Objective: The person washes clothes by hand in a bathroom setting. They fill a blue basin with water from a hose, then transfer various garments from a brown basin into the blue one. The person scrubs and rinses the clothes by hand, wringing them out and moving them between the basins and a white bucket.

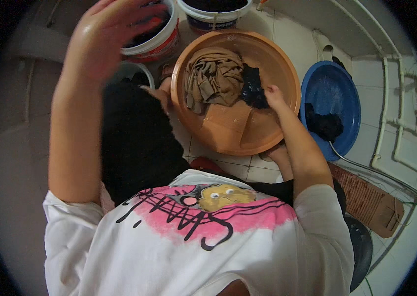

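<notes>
My left hand (119, 29) is raised at the upper left, blurred, with its fingers apart over a white bucket with a red side (153, 50). Below and to the right of it stands a large orange plastic basin (223, 144). Inside lie a bunched brown cloth (214, 77) and, against its right side, a wet dark cloth (253, 87). My right hand (274, 97) is in the basin at the right edge of the dark cloth, fingers curled; whether it grips the cloth is not plain.
Dark stuff fills another white bucket (214, 16) behind the basin. To the right, a blue basin (332, 85) holds a black cloth (325, 124) and a hose end. A ribbed washboard (367, 196) lies on the tiled floor at the lower right, near wall pipes (384, 96).
</notes>
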Available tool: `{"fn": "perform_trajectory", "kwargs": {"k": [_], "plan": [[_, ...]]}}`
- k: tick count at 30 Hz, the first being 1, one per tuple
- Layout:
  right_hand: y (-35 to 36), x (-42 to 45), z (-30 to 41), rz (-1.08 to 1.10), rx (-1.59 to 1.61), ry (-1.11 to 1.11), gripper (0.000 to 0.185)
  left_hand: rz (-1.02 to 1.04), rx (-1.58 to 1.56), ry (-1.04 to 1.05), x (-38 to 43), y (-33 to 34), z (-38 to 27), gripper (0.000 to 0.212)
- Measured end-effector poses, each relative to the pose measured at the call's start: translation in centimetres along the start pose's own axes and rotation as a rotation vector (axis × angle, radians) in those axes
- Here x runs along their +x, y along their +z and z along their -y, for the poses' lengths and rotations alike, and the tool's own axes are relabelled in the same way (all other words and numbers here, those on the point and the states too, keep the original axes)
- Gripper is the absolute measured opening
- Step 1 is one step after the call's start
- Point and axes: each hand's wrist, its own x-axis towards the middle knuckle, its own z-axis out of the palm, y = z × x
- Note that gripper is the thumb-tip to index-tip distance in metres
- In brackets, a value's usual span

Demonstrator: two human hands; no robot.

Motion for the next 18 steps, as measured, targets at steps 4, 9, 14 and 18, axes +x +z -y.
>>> {"fn": "perform_trajectory", "kwargs": {"k": [4, 9, 14, 18], "plan": [[3.7, 0.3, 5.1, 0.152, -0.419, -0.151, 0.060, 0.190, -0.146, -0.157, 1.6, 6.5, 5.4, 0.033], [4.4, -1.9, 3.1, 0.319, -0.634, -0.173, 0.065, 0.118, -0.318, -0.605, 3.0, 8.6, 8.7, 0.036], [3.5, 1.7, 0.5, 0.228, -0.328, 0.050, 0.054, 0.241, -0.327, -0.524, 3.7, 9.1, 6.6, 0.037], [4.2, 3.4, 1.0, -0.069, 0.411, 0.233, 0.038, 0.277, -0.431, -0.518, 3.6, 8.0, 6.9, 0.032]]}}
